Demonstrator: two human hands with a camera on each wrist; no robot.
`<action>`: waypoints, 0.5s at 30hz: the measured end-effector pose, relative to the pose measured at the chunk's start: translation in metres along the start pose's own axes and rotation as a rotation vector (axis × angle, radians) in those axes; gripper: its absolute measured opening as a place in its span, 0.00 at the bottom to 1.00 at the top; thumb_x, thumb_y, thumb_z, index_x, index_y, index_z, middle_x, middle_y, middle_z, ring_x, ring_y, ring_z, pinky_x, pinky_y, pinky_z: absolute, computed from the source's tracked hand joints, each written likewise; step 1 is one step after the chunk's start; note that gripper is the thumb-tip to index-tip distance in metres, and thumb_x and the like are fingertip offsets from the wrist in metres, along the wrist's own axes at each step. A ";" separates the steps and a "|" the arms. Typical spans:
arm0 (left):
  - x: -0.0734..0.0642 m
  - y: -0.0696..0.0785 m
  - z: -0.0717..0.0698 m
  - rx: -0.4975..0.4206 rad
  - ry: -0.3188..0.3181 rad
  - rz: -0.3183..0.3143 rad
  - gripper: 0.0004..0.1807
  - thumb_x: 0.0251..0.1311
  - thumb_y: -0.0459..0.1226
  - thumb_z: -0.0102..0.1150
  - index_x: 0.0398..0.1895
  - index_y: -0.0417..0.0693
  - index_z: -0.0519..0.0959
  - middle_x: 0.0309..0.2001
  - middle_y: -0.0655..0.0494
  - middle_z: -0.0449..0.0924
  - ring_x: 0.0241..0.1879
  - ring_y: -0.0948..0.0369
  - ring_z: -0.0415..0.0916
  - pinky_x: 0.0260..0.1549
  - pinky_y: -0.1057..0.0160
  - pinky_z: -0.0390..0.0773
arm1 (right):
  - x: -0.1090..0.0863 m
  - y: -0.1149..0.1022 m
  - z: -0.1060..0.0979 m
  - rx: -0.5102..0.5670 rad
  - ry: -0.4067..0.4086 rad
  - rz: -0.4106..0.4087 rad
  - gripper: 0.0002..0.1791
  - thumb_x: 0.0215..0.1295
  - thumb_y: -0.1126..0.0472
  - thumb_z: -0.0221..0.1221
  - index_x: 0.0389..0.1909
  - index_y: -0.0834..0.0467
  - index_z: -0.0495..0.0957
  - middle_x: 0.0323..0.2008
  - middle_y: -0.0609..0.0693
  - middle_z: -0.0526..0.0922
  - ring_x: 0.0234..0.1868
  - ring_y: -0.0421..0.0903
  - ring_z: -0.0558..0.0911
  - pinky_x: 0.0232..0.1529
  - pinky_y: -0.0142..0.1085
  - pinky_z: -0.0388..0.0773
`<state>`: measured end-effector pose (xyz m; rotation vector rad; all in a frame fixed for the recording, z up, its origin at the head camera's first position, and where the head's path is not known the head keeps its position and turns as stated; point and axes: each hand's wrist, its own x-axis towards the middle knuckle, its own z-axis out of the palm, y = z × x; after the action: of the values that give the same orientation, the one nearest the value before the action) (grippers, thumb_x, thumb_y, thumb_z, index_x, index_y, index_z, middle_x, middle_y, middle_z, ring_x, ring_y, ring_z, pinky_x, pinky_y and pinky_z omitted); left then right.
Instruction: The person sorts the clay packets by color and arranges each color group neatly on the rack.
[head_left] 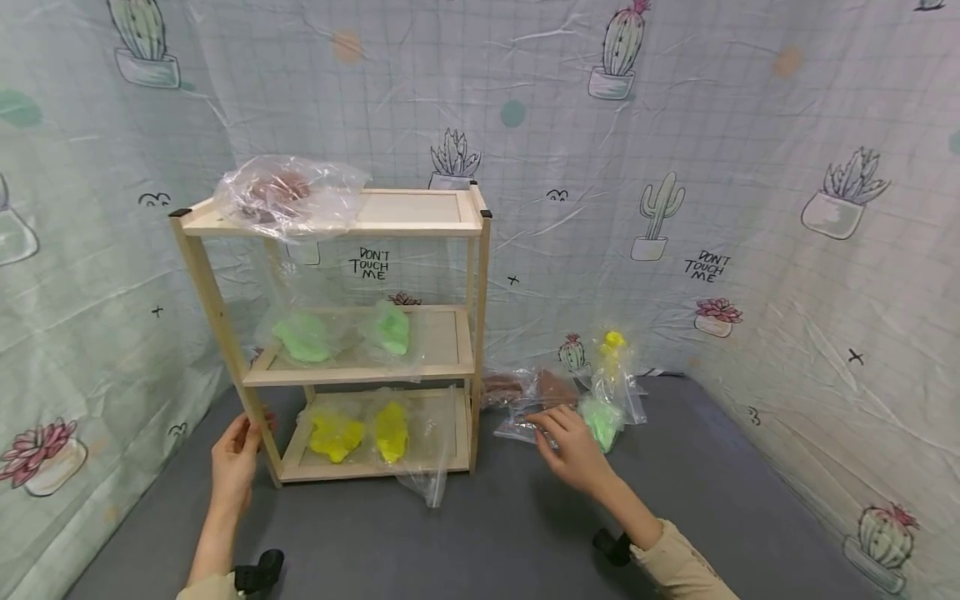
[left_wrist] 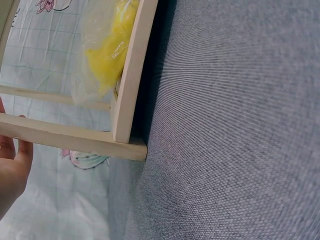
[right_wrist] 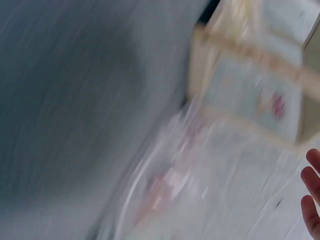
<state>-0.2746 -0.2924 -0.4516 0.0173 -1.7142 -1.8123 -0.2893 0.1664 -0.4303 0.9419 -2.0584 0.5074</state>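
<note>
A small three-tier wooden shelf [head_left: 367,373] stands on the grey surface. My left hand [head_left: 237,457] grips its front left post low down, and in the left wrist view fingers show on both sides of the post [left_wrist: 60,136]. Yellow lumps in clear bags [head_left: 336,435] lie on the bottom tier. My right hand [head_left: 573,446] holds nothing, its fingers loosely bent, right of the shelf. It overlaps the clear bags with brown lumps [head_left: 555,387] in the head view. A bag with a light green lump [head_left: 602,421] lies just beyond it.
Bagged light green lumps [head_left: 303,336] sit on the middle tier, and a bagged brown lump [head_left: 279,193] on top. One clear bag [head_left: 431,487] hangs over the bottom tier's front edge. A bag with yellow pieces [head_left: 611,354] leans against the cactus-print sheet [head_left: 555,292] behind.
</note>
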 end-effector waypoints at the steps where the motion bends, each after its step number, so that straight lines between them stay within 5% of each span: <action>1: 0.001 0.001 0.000 0.009 0.001 0.000 0.18 0.62 0.36 0.45 0.52 0.34 0.71 0.35 0.72 0.79 0.34 0.76 0.77 0.34 0.80 0.69 | -0.002 0.009 -0.003 -0.025 0.012 0.022 0.12 0.52 0.68 0.59 0.39 0.56 0.78 0.34 0.47 0.80 0.34 0.42 0.75 0.36 0.38 0.70; 8: 0.002 0.003 0.002 0.008 0.019 -0.013 0.17 0.62 0.34 0.44 0.51 0.33 0.71 0.34 0.72 0.79 0.34 0.75 0.77 0.33 0.79 0.70 | -0.014 0.082 -0.018 -0.184 0.113 0.180 0.10 0.50 0.73 0.58 0.34 0.63 0.79 0.33 0.57 0.79 0.31 0.51 0.77 0.31 0.44 0.70; 15: 0.001 0.002 0.001 -0.005 0.008 -0.021 0.16 0.61 0.33 0.45 0.50 0.35 0.72 0.33 0.72 0.80 0.33 0.75 0.77 0.33 0.79 0.70 | -0.015 0.147 -0.032 -0.300 0.041 0.379 0.10 0.59 0.69 0.52 0.40 0.66 0.76 0.44 0.63 0.76 0.43 0.61 0.74 0.36 0.52 0.66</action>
<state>-0.2755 -0.2921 -0.4492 0.0408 -1.7099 -1.8297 -0.3795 0.2874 -0.4274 0.3640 -2.2063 0.3921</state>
